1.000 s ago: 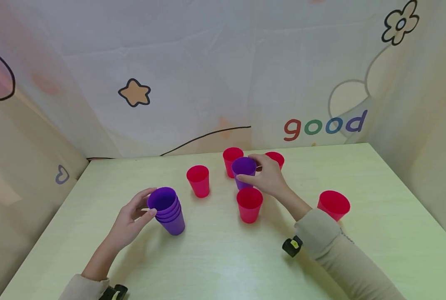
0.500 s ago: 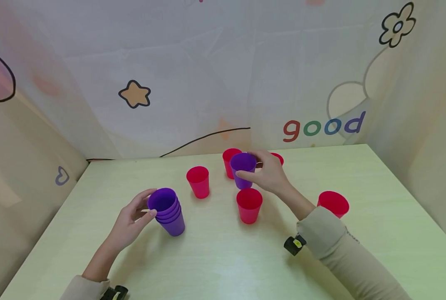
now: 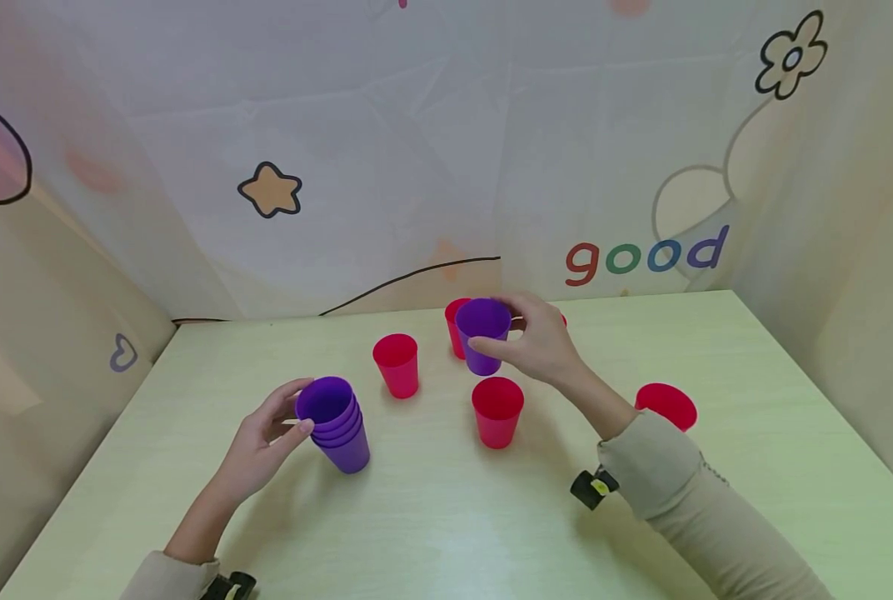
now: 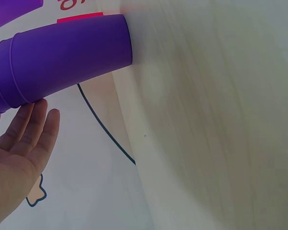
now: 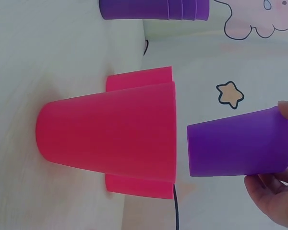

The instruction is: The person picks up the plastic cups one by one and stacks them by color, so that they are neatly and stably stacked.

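Note:
My left hand (image 3: 262, 446) grips a nested stack of purple cups (image 3: 349, 450) near the top rim, fingers on the far side and thumb at the front. In the left wrist view the base of this purple stack (image 4: 81, 52) is at or close to the tabletop; contact is unclear. A single purple cup (image 3: 484, 357), upright, is pinched at its rim by my right hand (image 3: 540, 346). In the right wrist view that purple cup (image 5: 235, 146) hangs higher than the rim of the nearest red cup (image 5: 105, 132), apart from it.
Upright red cups stand about the table (image 3: 416, 517): one in front (image 3: 497, 417), one to the left (image 3: 396, 371), one behind the raised cup (image 3: 452, 321). Another red cup (image 3: 666, 404) at the right is partly covered by the sleeve. A further red rim (image 3: 564, 320) is almost hidden behind my right hand.
My right hand has lifted the single purple cup higher and slightly left, covering more of the back red cups. My left hand and its stack have stayed in place.

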`<state>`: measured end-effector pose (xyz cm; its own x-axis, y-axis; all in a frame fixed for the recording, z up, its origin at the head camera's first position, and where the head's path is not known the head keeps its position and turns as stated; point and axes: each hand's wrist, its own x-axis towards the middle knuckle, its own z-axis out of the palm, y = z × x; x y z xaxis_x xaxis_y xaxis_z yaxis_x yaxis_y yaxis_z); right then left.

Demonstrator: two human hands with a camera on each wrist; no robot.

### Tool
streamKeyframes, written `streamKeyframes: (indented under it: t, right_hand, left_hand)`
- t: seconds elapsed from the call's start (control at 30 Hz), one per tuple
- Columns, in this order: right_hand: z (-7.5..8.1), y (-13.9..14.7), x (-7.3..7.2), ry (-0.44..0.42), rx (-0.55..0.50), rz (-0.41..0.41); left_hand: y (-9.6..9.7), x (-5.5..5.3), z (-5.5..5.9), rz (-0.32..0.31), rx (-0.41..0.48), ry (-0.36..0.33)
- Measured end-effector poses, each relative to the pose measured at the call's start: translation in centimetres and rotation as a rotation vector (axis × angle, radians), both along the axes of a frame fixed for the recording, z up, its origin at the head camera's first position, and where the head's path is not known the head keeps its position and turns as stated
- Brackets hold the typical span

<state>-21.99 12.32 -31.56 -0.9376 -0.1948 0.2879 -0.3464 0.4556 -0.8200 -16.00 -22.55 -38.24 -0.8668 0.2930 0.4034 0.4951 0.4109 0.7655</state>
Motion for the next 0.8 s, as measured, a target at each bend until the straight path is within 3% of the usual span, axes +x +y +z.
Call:
streamKeyframes:
  t: [0.8]
  right_hand:
    - [1.8,-2.2,1.5,0.026,-0.032,0.122]
  left_hand:
    - [0.1,0.1,0.1,0.001,0.008,0.0]
